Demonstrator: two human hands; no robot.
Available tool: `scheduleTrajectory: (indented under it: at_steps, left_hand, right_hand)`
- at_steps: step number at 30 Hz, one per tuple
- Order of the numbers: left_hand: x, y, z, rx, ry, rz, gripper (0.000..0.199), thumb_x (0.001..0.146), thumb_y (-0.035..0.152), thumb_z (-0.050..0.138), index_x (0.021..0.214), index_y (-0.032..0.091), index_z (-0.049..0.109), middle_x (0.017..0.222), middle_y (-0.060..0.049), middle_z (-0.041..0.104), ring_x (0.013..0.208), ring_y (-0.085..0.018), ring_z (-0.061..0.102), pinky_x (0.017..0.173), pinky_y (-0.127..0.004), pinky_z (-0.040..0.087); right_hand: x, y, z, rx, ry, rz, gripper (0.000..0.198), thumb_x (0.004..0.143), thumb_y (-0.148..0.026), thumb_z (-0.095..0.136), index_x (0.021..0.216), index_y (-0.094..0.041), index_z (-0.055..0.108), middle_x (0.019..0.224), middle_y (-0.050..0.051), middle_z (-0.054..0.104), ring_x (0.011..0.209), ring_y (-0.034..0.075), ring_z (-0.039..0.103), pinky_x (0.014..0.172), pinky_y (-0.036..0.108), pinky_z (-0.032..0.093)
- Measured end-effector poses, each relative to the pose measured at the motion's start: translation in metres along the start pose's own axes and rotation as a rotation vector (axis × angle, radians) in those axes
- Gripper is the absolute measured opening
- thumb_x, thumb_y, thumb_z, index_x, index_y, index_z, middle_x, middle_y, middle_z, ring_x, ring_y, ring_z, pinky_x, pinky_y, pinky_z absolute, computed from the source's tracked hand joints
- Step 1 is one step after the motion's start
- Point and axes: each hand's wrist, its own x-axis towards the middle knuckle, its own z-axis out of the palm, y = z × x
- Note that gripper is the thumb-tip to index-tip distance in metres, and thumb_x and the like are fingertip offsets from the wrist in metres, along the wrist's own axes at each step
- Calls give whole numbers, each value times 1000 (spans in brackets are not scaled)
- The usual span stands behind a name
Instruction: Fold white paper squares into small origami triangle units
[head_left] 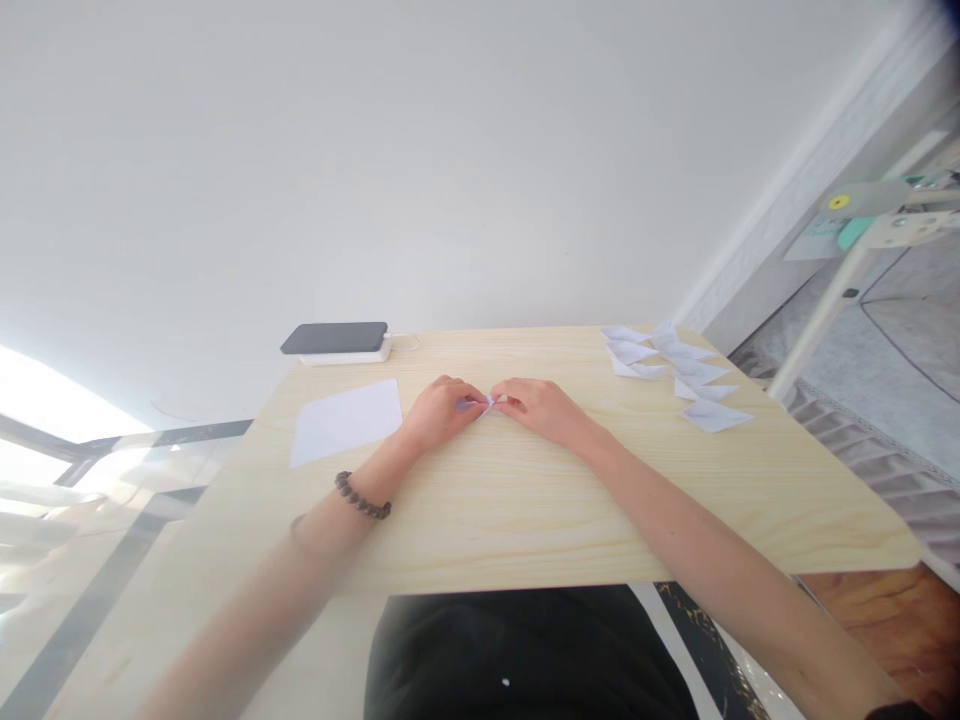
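My left hand (445, 412) and my right hand (543, 408) meet near the middle of the table. Between their fingertips they pinch a small piece of folded white paper (489, 403). Most of that paper is hidden behind the fingers, so its full shape does not show. Left of my left hand lies a flat stack or sheet of white paper (346, 422). Beyond my right hand, at the table's right side, folded paper boats (716, 414) stand in two overlapping rows, several in all.
A dark phone (334, 338) rests on a white box (346, 356) at the back left, with a white cable (406, 341) beside it. The wooden table (510, 520) backs onto a white wall (480, 180). A white metal frame (825, 310) stands off to the right.
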Motion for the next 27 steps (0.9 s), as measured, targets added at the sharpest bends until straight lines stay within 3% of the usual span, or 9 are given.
scheduleTrajectory:
  at_steps: [5,8,15,23,27]
  left_hand:
    - [-1,0,-5,-181,29,3,31,75,34,52,103,21,57,108,-6,54,86,-15,56,69,-26,47]
    - [0,-3,-5,-279,19,-23,36,74,38,55,105,19,54,115,-8,51,78,-13,56,68,-26,48]
    - [0,-9,-6,-394,-74,-147,31,63,37,67,85,17,58,109,-7,59,71,-13,59,70,-29,47]
    - [-1,-2,-7,-508,-1,-123,27,66,40,65,76,15,60,101,-8,64,83,-18,61,82,-32,46]
    - [-1,-2,-7,-510,26,-100,24,66,37,65,76,15,62,99,-7,65,88,-19,61,86,-33,45]
  right_hand:
    - [-2,2,-6,-52,5,35,15,83,-23,43,87,-23,57,76,-1,63,64,10,54,61,20,36]
    - [-3,3,-9,-48,5,72,14,84,-25,43,86,-22,56,71,-1,61,61,10,53,59,20,35]
    - [-3,3,-10,-27,9,92,13,82,-24,44,88,-22,57,72,-1,63,63,11,56,61,21,37]
    - [-2,1,-4,-50,-7,22,16,77,-33,53,89,-22,57,87,1,64,77,14,58,69,23,39]
    - [-1,2,0,-67,23,34,15,81,-31,49,87,-21,59,84,2,65,74,13,58,67,22,38]
